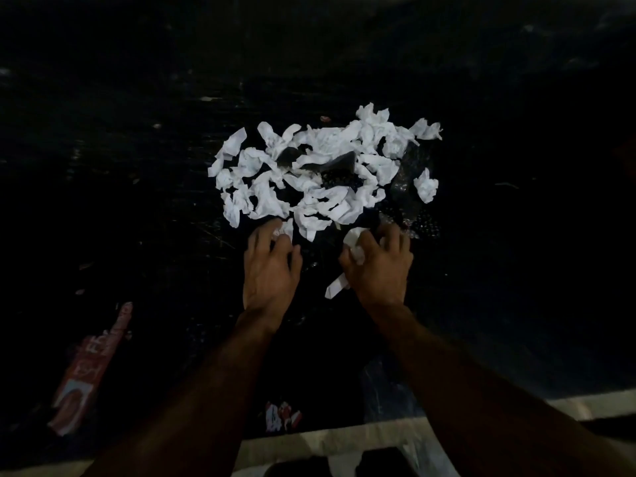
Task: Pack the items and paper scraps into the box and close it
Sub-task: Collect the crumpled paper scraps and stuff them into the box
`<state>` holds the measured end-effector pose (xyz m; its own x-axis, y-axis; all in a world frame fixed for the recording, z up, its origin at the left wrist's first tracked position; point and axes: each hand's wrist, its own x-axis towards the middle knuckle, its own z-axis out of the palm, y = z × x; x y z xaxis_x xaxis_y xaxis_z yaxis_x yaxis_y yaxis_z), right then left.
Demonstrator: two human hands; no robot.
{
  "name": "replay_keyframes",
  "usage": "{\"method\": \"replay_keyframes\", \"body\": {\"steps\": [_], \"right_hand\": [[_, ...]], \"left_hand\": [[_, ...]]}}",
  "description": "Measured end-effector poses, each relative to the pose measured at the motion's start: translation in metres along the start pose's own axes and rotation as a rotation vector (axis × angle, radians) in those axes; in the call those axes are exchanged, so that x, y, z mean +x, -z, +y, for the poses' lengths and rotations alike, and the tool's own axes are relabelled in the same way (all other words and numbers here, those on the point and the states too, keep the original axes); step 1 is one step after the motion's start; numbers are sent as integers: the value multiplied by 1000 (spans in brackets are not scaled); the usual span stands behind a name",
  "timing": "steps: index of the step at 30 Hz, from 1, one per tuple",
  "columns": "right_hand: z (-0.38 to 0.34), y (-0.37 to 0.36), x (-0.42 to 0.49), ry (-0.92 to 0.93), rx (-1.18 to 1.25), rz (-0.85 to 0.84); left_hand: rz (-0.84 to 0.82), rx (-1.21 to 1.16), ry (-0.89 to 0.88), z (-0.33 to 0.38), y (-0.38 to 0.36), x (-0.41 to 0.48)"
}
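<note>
A pile of crumpled white paper scraps (320, 166) lies spread on a dark surface in the middle of the view. A dark object (339, 166) sits partly buried in the pile. Clear bubble wrap (407, 201) shows faintly at the pile's right edge. My left hand (270, 270) rests at the near edge of the pile, its fingertips touching a scrap (284, 230). My right hand (378, 266) is curled around white paper scraps (354, 244), with one strip (335, 289) sticking out below the palm. No box is in view.
A red and white printed wrapper (91, 370) lies at the lower left. A smaller red and white wrapper (282, 416) lies near the front edge. The light edge (330, 442) of the surface runs along the bottom. The scene is very dark.
</note>
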<state>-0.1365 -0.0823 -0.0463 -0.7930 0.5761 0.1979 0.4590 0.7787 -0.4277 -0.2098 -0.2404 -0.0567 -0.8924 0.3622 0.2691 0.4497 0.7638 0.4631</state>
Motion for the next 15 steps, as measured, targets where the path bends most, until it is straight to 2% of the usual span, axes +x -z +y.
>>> {"method": "replay_keyframes", "body": {"steps": [2,6,11,13,15], "right_hand": [[5,-5,-1,61,77,-2],[7,-1,0,67,208,-48],[1,8,3,28,232,-95],[1,13,14,11,185,-156],[3,20,26,-83,212,-258]], "left_hand": [[4,-43,-11,1,0,0],[-23,-84,-14,6,6,-2],[-51,15,-44,7,6,-4],[-74,10,-9,6,9,0],[-145,-55,65,8,14,9]]}}
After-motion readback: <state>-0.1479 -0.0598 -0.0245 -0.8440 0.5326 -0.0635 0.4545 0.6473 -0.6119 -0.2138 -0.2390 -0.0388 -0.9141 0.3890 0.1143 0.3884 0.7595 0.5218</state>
